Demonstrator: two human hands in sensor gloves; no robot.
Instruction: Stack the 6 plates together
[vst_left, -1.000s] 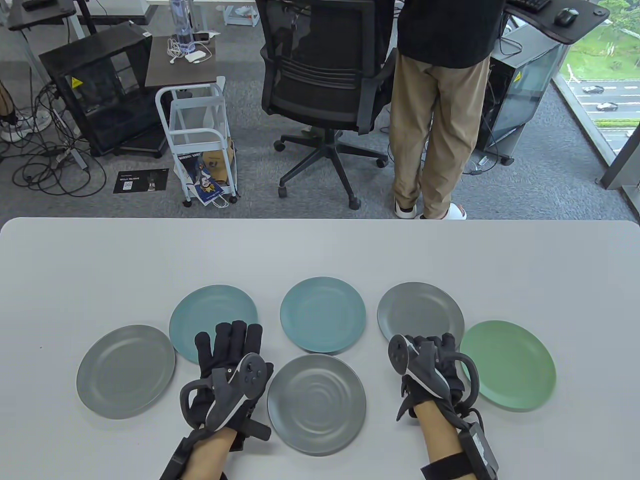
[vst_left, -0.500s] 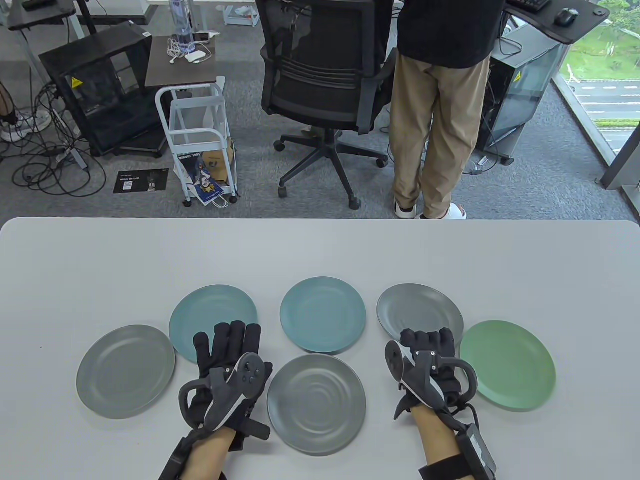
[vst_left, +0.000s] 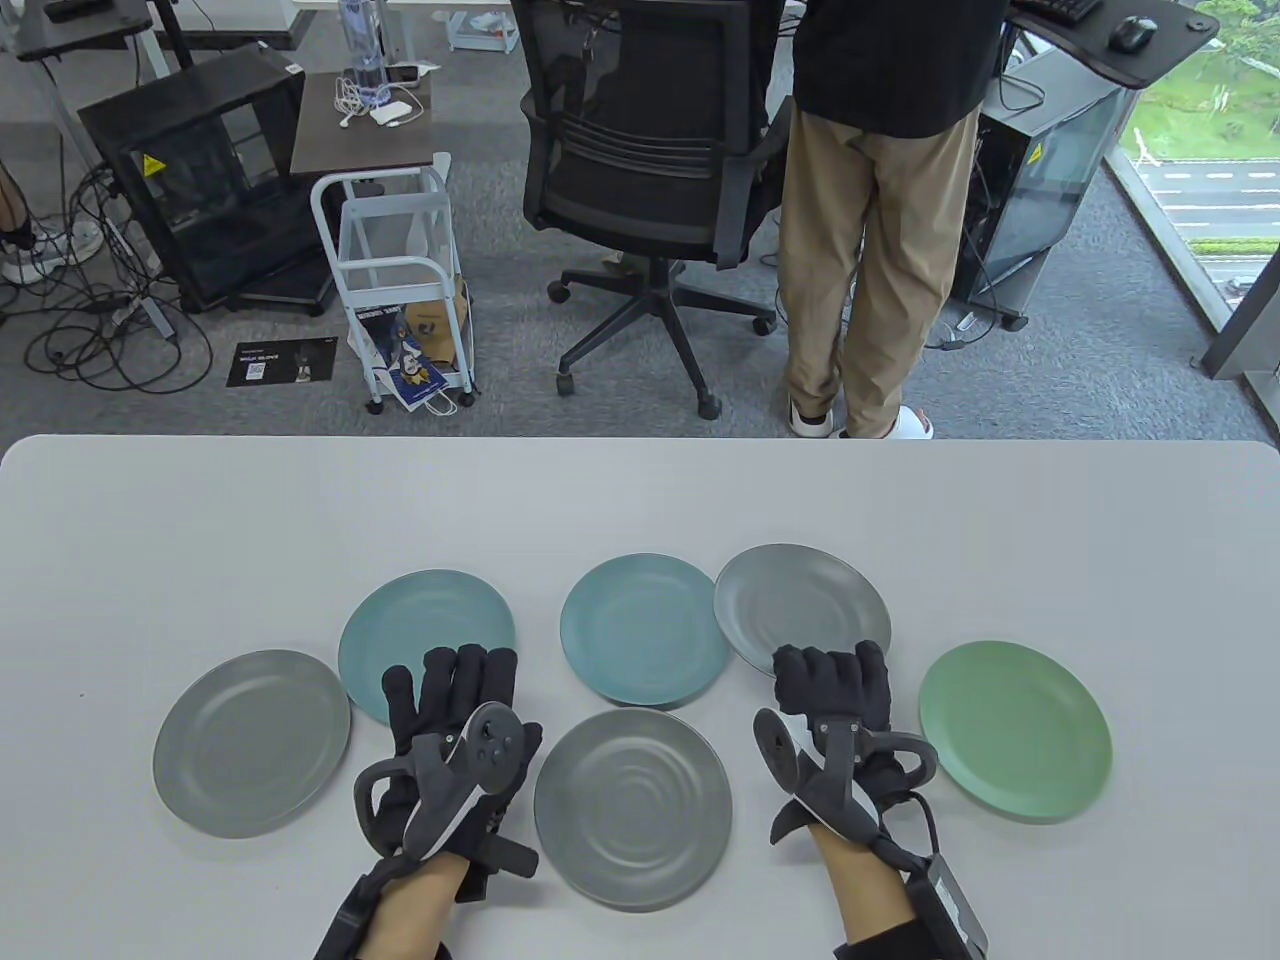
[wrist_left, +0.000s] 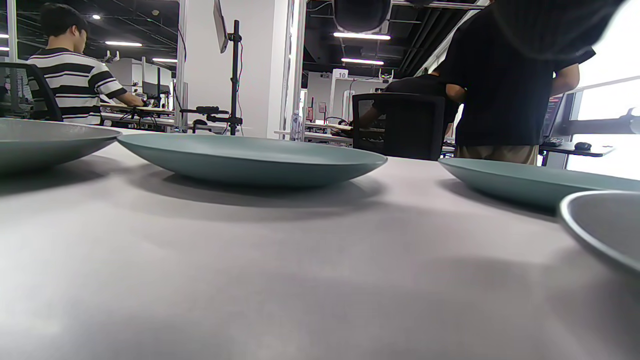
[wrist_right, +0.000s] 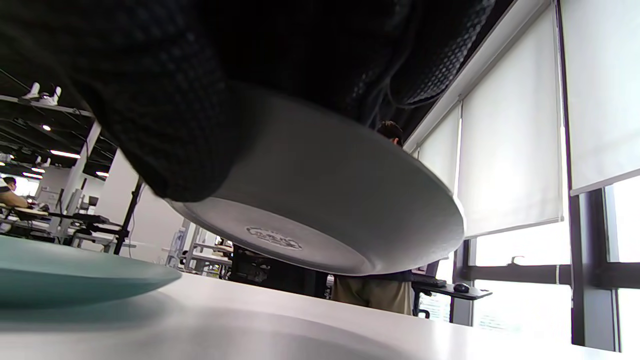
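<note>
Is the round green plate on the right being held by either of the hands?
No, the round green plate lies flat on the table, apart from both hands.

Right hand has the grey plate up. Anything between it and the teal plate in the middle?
Nothing visible. The right hand holds the round grey plate off the white table, its left rim already overlapping the round teal middle plate, whose top is bare.

Pale grey table (vst_left: 200, 520), five plates (vst_left: 632, 808) lying on it

Left hand (vst_left: 455, 722) flat, fingers spread; right hand (vst_left: 835, 700) with fingers curled in a grip.
</note>
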